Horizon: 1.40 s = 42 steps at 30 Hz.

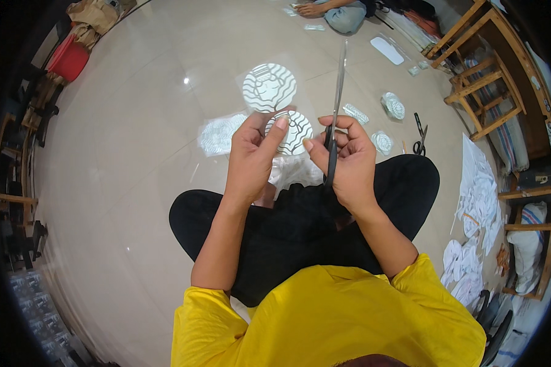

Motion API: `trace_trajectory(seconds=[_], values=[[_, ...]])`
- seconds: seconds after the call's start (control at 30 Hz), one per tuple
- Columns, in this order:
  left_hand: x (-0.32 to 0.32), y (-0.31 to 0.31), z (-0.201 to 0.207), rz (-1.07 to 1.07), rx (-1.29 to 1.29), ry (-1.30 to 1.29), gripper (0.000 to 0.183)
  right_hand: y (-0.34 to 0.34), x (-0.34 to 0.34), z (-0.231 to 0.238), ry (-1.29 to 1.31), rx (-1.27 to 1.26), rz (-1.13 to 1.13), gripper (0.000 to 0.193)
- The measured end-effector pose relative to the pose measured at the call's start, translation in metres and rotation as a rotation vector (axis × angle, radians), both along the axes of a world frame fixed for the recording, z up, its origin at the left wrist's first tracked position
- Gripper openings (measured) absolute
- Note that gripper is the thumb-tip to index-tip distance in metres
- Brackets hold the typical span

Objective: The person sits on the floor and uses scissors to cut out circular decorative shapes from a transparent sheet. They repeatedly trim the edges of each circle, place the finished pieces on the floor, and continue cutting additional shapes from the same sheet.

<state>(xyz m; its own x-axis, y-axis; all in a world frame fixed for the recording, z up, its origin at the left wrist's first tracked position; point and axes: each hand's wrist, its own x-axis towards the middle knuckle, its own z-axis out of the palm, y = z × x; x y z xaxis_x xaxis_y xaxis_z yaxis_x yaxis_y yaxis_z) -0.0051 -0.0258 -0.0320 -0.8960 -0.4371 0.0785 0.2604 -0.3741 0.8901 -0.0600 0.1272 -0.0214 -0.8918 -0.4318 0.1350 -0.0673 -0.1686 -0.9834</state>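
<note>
Between the left fingers point(273, 135), a wavy-lined disc point(296, 136) is pinched by its edge; right fingers point(351, 125) grip scissors point(332, 153).

Single view: head-worn left fisheye is looking steeply down and slightly forward, peering over the wearer's bright-yellow short-sleeved fabric shirt point(324, 312) and black fabric trousers point(281, 244). Both bare hands point(251, 150) are falling near mid-frame, at close range; the glossy beige tiled floor point(122, 202) is lying farther off. Wide angle is reaching a red plastic container point(69, 59) upper left and a brown wooden stool point(499, 124) upper right; straight edges are bending toward the black rim.
</note>
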Motion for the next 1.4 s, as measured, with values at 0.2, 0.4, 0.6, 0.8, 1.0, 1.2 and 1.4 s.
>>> trace_trajectory(seconds=[0.2,0.4,0.6,0.8,1.0,1.2,1.4], values=[[0.007,-0.011,0.01,-0.043,0.067,-0.033,0.037,0.023,0.019,-0.019,-0.097,0.053,0.14,0.04],[0.009,-0.011,0.024,0.005,0.074,-0.068,0.036,0.061,0.033,-0.044,-0.215,0.05,0.353,0.038],[0.008,-0.008,0.018,-0.034,0.06,-0.102,0.037,0.061,0.035,-0.043,-0.162,0.072,0.368,0.035],[0.008,-0.003,0.021,-0.047,0.059,-0.082,0.037,0.058,0.033,-0.04,-0.158,0.079,0.35,0.032],[0.009,-0.003,0.021,-0.042,0.044,-0.073,0.037,0.057,0.034,-0.042,-0.163,0.074,0.341,0.031],[0.01,-0.004,0.022,-0.029,0.043,-0.081,0.037,0.058,0.034,-0.041,-0.18,0.134,0.323,0.029],[0.01,-0.003,0.021,-0.048,0.077,-0.076,0.035,0.059,0.034,-0.038,-0.21,0.14,0.315,0.028]])
